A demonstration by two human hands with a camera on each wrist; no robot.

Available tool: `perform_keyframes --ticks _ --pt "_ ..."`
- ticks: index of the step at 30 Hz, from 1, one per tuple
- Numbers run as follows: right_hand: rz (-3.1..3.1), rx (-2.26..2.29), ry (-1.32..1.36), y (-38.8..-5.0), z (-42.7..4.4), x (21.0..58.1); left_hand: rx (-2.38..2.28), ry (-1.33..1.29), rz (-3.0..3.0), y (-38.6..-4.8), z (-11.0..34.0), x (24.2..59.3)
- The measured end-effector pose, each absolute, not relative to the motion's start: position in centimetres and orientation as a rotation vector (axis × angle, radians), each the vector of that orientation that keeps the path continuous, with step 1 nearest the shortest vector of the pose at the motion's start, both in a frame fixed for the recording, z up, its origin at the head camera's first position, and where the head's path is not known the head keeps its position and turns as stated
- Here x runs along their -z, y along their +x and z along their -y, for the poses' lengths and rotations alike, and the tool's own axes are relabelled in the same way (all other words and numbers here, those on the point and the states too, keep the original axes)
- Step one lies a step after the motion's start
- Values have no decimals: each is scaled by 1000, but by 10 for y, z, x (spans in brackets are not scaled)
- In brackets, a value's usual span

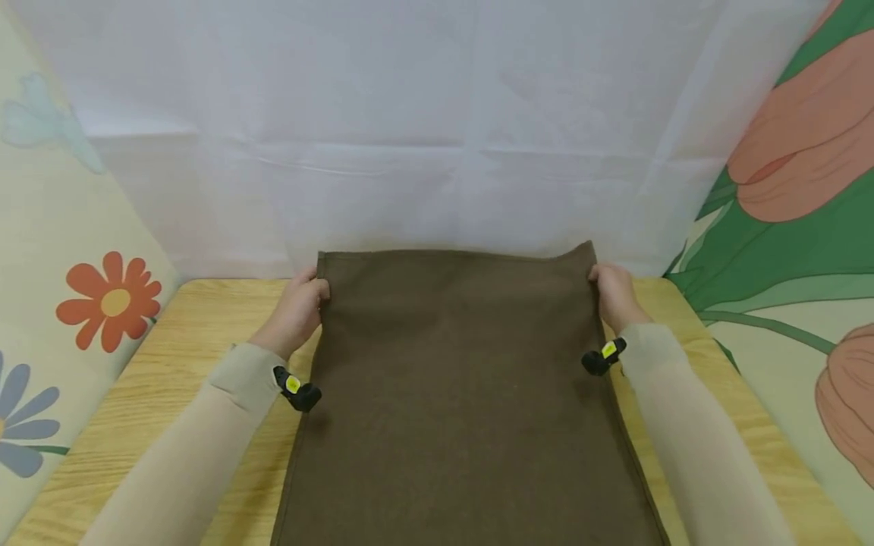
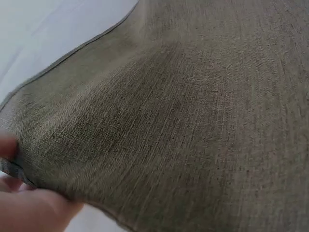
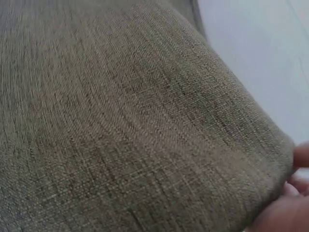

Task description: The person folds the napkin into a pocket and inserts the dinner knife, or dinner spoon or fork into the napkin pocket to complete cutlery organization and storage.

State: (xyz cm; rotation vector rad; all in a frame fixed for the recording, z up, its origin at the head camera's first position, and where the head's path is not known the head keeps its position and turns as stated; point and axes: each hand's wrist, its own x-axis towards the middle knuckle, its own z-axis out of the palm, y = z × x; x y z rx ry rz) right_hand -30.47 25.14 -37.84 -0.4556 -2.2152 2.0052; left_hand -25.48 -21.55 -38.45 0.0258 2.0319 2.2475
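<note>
A brown cloth (image 1: 457, 394) with hemmed edges spans the space between both hands, its far edge running nearly straight and its far right corner peaking upward. The left hand (image 1: 302, 307) pinches the cloth's left edge just below the far left corner. On the other side, the right hand (image 1: 614, 294) pinches the right edge near the far right corner. In the left wrist view, thumb and finger of the left hand (image 2: 36, 208) grip the hem of the cloth (image 2: 169, 121). The right wrist view shows the right hand (image 3: 285, 210) holding the cloth's (image 3: 135, 116) side.
Beneath the cloth is a light wood-grain table (image 1: 225, 303). A white sheet (image 1: 382, 121) hangs behind it. Flower-patterned panels stand at the left (image 1: 41, 227) and right (image 1: 806, 265). Small black devices with yellow marks are strapped to both wrists.
</note>
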Motion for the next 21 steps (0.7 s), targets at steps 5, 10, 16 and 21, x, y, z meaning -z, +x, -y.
perform_keyframes --ticks 5,10,16,21 --pt "2226 -2218 -321 -303 -250 366 -1920 169 -2232 -254 216 380" --pt "2491 -1964 -81 -299 -262 357 -1613 168 -2590 -249 219 372" --pt "2746 -1542 -14 -302 -275 342 -1405 164 -2985 -248 235 355" --pt "2814 -1399 24 -302 -281 325 -1258 128 -3155 -251 242 338"
